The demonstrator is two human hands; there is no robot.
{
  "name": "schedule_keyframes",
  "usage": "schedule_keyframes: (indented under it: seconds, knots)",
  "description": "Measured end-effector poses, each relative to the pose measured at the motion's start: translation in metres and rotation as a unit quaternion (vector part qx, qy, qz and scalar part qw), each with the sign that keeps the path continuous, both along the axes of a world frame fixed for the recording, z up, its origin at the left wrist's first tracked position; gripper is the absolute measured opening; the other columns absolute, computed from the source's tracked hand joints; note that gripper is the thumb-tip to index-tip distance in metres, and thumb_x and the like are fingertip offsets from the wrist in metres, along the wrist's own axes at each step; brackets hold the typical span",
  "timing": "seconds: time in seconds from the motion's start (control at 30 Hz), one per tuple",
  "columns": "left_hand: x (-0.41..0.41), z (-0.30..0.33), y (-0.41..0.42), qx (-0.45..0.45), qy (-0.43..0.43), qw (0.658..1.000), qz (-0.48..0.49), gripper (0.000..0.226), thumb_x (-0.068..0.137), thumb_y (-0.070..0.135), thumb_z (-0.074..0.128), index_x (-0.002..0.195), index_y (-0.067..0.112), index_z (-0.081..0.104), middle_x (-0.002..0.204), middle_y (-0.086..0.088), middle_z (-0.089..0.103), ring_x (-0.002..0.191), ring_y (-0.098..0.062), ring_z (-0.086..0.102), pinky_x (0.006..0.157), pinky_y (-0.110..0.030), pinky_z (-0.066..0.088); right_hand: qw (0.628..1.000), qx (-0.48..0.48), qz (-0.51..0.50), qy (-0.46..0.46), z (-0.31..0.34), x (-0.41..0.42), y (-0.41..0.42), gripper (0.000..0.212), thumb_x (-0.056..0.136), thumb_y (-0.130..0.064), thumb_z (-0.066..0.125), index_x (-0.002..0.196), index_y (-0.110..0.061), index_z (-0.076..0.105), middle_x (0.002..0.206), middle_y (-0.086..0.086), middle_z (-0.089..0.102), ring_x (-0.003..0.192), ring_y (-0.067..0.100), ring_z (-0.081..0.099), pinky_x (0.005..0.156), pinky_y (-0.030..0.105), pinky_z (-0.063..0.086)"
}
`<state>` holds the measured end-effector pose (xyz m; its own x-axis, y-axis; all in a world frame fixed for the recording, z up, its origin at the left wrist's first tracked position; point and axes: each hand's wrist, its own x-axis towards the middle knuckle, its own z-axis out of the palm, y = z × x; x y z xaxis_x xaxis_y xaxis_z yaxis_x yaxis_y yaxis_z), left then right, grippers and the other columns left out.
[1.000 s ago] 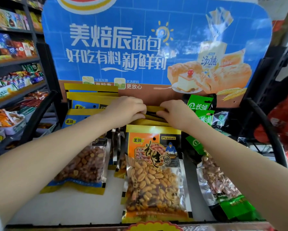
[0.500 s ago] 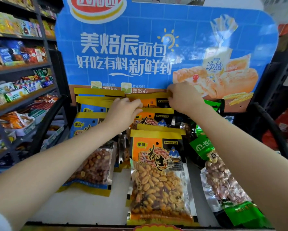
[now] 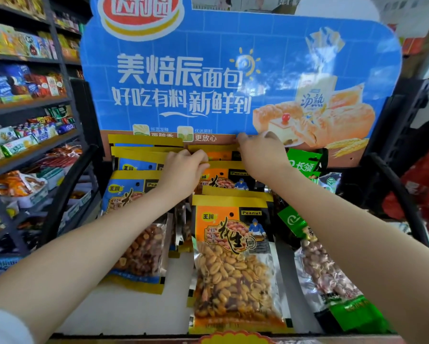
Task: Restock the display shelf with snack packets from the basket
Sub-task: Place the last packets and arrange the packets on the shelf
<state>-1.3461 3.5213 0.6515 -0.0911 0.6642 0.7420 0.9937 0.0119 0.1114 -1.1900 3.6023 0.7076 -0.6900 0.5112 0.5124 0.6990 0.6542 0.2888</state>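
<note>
Both my hands reach to the back of the display shelf (image 3: pixel 134 311). My left hand (image 3: pixel 183 172) and my right hand (image 3: pixel 260 155) pinch the yellow top edge of the rearmost orange peanut packet (image 3: pixel 220 155), which stands against the blue bread signboard (image 3: pixel 233 78). More orange peanut packets lean in a row in front of it; the front one (image 3: pixel 233 264) lies nearest me. A row of blue peanut packets (image 3: pixel 134 219) stands to the left. Green peanut packets (image 3: pixel 332 281) fill the right row. No basket is in view.
Dark store shelving (image 3: pixel 22 108) with assorted snacks runs along the left. A black curved frame bar (image 3: pixel 402 202) edges the display on the right, with red bags (image 3: pixel 426 184) beyond. White shelf floor shows between the blue and orange rows.
My hands have moved up and back from the middle of the orange row to its rear. The rearmost orange packet has been pulled upright against the signboard.
</note>
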Motion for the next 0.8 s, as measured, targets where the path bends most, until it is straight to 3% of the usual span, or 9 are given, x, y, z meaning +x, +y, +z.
schedule_keyframes:
  seconds: [0.07, 0.17, 0.23, 0.3, 0.4, 0.47, 0.53, 0.67, 0.8]
  knots:
    - [0.0, 0.004, 0.0, -0.028, 0.027, 0.999, 0.004, 0.022, 0.092, 0.028, 0.053, 0.102, 0.011, 0.063, 0.091, -0.008, 0.067, 0.092, -0.028, 0.056, 0.082, -0.037, 0.034, 0.998, 0.067, 0.013, -0.013, -0.002, 0.002, -0.009, 0.022, 0.086, -0.004, 0.05, 0.108, -0.004, 0.053, 0.097, 0.015, 0.068, 0.093, 0.033, 0.061, 0.085, 0.038, 0.041]
    - [-0.002, 0.013, -0.006, -0.029, 0.033, 0.999, 0.005, 0.026, 0.088, 0.029, 0.058, 0.107, 0.012, 0.061, 0.101, -0.007, 0.067, 0.105, -0.027, 0.05, 0.086, -0.038, 0.034, 0.984, 0.14, 0.094, 0.063, -0.004, 0.009, -0.012, 0.03, 0.07, -0.003, 0.071, 0.099, -0.005, 0.063, 0.088, 0.013, 0.068, 0.075, 0.033, 0.064, 0.06, 0.036, 0.051]
    - [-0.003, 0.014, -0.018, 0.0, 0.051, 0.999, 0.003, 0.029, 0.087, 0.029, 0.056, 0.109, 0.011, 0.06, 0.107, -0.006, 0.066, 0.111, -0.024, 0.044, 0.086, -0.039, 0.034, 0.982, -0.005, 0.183, 0.041, -0.008, 0.014, -0.02, 0.016, 0.082, -0.004, 0.061, 0.098, -0.006, 0.062, 0.09, 0.015, 0.067, 0.076, 0.034, 0.064, 0.057, 0.037, 0.053]
    - [0.002, 0.008, -0.035, 0.016, 0.036, 0.999, -0.021, 0.027, 0.089, 0.03, 0.049, 0.103, 0.009, 0.06, 0.102, -0.005, 0.063, 0.103, -0.021, 0.045, 0.081, -0.037, 0.035, 0.975, -0.141, 0.174, -0.014, -0.018, 0.014, -0.017, 0.018, 0.091, -0.007, 0.046, 0.102, -0.006, 0.061, 0.096, 0.016, 0.068, 0.086, 0.035, 0.063, 0.071, 0.045, 0.054]
    - [0.027, -0.005, -0.064, -0.083, -0.138, 0.985, -0.065, 0.023, 0.093, 0.032, 0.047, 0.1, 0.011, 0.054, 0.089, 0.003, 0.052, 0.075, -0.008, 0.049, 0.066, -0.024, 0.038, 0.965, -0.229, 0.106, -0.074, -0.033, 0.007, -0.01, 0.022, 0.095, -0.007, 0.041, 0.108, -0.001, 0.057, 0.107, 0.019, 0.066, 0.099, 0.035, 0.061, 0.082, 0.04, 0.05]
    - [0.043, -0.015, -0.081, -0.168, -0.19, 0.967, -0.011, 0.037, 0.089, 0.045, 0.049, 0.105, 0.013, 0.046, 0.095, 0.003, 0.047, 0.075, -0.008, 0.051, 0.064, -0.025, 0.043, 0.954, -0.276, 0.081, -0.088, -0.037, 0.006, -0.008, 0.026, 0.096, -0.014, 0.043, 0.111, 0.003, 0.056, 0.112, 0.02, 0.063, 0.104, 0.035, 0.058, 0.082, 0.034, 0.046]
    - [0.054, -0.023, -0.094, -0.245, -0.227, 0.941, 0.051, 0.06, 0.08, 0.058, 0.054, 0.116, 0.013, 0.038, 0.103, 0.002, 0.044, 0.084, -0.017, 0.056, 0.07, -0.032, 0.049, 0.95, -0.292, 0.077, -0.081, -0.033, 0.006, -0.005, 0.03, 0.094, -0.019, 0.049, 0.108, 0.004, 0.062, 0.11, 0.018, 0.065, 0.101, 0.032, 0.058, 0.081, 0.032, 0.043]
    - [0.075, -0.032, -0.11, -0.368, -0.326, 0.869, 0.045, 0.094, 0.064, 0.068, 0.062, 0.133, 0.017, 0.023, 0.093, 0.005, 0.052, 0.066, -0.009, 0.051, 0.051, -0.023, 0.04, 0.932, -0.339, 0.112, -0.064, -0.028, 0.006, -0.007, 0.023, 0.093, -0.021, 0.051, 0.081, -0.005, 0.062, 0.081, 0.01, 0.055, 0.07, 0.02, 0.047, 0.061, 0.028, 0.033]
    - [0.093, -0.041, -0.118, -0.403, -0.289, 0.868, -0.017, 0.11, 0.068, 0.047, 0.075, 0.144, 0.025, -0.002, 0.136, -0.014, 0.047, 0.083, -0.015, 0.062, 0.053, -0.022, 0.042, 0.953, -0.284, 0.11, 0.0, -0.035, -0.006, -0.009, 0.017, 0.095, -0.018, 0.043, 0.084, -0.014, 0.056, 0.086, 0.009, 0.054, 0.082, 0.027, 0.055, 0.07, 0.035, 0.044]
